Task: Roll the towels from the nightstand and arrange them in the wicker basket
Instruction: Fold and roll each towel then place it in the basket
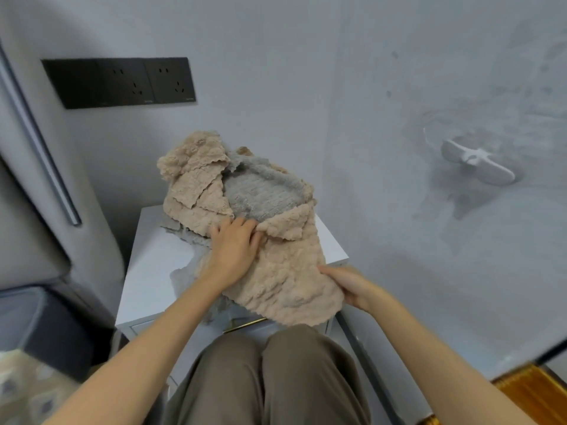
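Left hand (pixel 236 245) pinches a fold of the beige towel (pixel 288 271), right hand (pixel 349 286) grips its edge, atop the nightstand (pixel 150 271) heap; likely separating it; next, lay it flat for rolling.

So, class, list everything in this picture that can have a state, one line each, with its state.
beige towel: unrolled, crumpled, overhanging the front edge.
grey towel: unrolled, bunched among beige folds.
nightstand: drawer closed.
left hand: pinches a beige fold.
right hand: grips the beige towel's edge.
wall sockets: nothing plugged in.
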